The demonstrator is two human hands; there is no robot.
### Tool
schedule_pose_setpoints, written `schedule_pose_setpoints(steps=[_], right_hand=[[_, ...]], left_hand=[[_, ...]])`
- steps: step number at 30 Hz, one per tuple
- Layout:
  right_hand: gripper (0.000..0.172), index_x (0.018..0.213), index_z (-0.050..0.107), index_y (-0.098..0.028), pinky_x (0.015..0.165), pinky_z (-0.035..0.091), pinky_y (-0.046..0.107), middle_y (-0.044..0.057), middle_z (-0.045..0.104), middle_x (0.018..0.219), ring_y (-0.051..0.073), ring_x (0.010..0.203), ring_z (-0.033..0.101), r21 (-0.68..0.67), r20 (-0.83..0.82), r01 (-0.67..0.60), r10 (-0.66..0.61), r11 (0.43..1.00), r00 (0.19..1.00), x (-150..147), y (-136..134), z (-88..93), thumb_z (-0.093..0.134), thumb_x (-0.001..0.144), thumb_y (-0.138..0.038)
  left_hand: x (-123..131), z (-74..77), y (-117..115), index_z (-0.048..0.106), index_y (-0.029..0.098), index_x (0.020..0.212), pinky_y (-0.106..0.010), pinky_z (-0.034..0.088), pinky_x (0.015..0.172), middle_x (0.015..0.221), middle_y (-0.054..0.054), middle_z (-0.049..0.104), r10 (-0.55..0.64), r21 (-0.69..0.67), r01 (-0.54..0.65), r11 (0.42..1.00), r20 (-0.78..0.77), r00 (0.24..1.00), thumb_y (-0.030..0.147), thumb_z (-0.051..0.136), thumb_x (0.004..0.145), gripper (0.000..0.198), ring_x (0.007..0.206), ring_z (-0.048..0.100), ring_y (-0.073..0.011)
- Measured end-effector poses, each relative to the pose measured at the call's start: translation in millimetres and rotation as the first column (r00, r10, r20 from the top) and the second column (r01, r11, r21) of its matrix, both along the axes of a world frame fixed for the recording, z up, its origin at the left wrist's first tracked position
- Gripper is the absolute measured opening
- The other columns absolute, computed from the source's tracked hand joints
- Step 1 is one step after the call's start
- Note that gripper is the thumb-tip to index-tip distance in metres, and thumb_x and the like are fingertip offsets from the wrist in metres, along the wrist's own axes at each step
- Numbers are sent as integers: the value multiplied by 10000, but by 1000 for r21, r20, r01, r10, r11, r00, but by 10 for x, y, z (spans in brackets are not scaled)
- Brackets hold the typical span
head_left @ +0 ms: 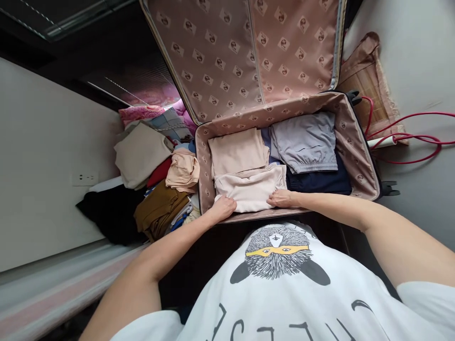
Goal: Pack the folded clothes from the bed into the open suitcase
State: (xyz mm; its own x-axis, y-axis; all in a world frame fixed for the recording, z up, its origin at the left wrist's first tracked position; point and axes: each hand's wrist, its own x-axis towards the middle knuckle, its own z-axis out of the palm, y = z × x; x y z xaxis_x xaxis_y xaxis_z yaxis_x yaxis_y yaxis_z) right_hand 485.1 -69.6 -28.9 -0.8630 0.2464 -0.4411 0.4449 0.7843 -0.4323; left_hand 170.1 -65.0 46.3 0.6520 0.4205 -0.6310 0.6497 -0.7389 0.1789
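An open suitcase [364,177] with a pink patterned lining lies in front of me. Inside, at its near left, is a folded pale pink garment [247,189]. My left hand [224,207] is closed on its near left corner, and my right hand [280,198] pinches its near right corner. Behind it sits a folded beige garment [238,151]. On the right side, folded grey trousers [307,142] rest on dark navy clothing [320,182].
Left of the suitcase are piled clothes: a beige piece [140,154], a peach bundle [183,169], a brown stack [158,208] and a black garment [113,213]. The raised lid [234,52] stands behind. A red cable [408,116] and brown cloth [377,90] lie right.
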Motion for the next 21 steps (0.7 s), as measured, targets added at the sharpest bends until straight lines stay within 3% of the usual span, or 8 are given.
schedule_pose_setpoints(steps=[5,9,11,13,15,17,19,21], right_hand=[[322,1204,661,-103,782,496,327,189,722,1076,212,885,704,-65,99,19,-13,998,995,-299,14,75,400,1017,-121],[299,1207,663,-107,812,501,327,204,714,1136,220,945,703,-79,124,38,-29,996,992,-314,38,118,474,976,-123],[256,1143,686,-115,819,503,316,182,725,1099,226,959,703,-113,131,23,-8,993,991,-276,57,157,587,908,-133],[258,1126,695,-115,807,508,308,160,736,1014,234,932,711,-143,135,47,-28,989,990,-239,62,201,616,881,-131],[370,1282,649,-105,794,515,319,166,737,978,247,894,723,-133,125,130,-114,983,986,-219,42,227,526,933,-116],[543,1517,487,-126,778,526,337,189,738,998,265,870,735,-97,127,216,-203,971,971,-222,1,211,405,982,-100],[648,1635,331,-187,773,537,344,202,740,1016,277,870,744,-57,154,256,-245,965,957,-244,-42,148,341,995,-88],[684,1658,287,-217,785,546,352,213,739,1007,288,877,748,-16,191,280,-272,960,943,-269,-75,63,318,990,-74]], left_hand=[[40,-84,-36,695,110,1123,-433,527,900,1051,-205,724,115,-173,-141,975,-154,981,114,410,979,320,1006,692,-305],[121,-132,121,651,160,1287,-518,541,910,1309,-230,643,146,-202,-205,958,-274,951,174,656,834,454,1171,631,-397],[107,-93,214,636,201,1339,-534,537,938,1378,-217,600,176,-247,-246,937,-275,945,256,740,794,557,1203,616,-412],[94,-51,260,520,208,1486,-563,500,1013,1473,-237,511,285,-202,-323,925,-194,939,347,711,862,666,1269,581,-423],[119,-63,241,291,203,1630,-629,443,1071,1611,-298,307,411,-101,-422,901,-107,905,386,721,880,884,1397,457,-493],[184,-160,179,115,251,1678,-731,405,1056,1698,-309,25,483,-35,-491,871,-122,867,412,823,797,1141,1507,191,-596],[262,-321,115,56,301,1682,-820,380,997,1706,-272,-155,513,-39,-532,846,-214,831,438,886,720,1279,1514,-49,-640],[321,-486,78,38,301,1683,-867,336,974,1699,-270,-189,536,-34,-564,825,-268,800,456,896,699,1315,1499,-136,-644]])
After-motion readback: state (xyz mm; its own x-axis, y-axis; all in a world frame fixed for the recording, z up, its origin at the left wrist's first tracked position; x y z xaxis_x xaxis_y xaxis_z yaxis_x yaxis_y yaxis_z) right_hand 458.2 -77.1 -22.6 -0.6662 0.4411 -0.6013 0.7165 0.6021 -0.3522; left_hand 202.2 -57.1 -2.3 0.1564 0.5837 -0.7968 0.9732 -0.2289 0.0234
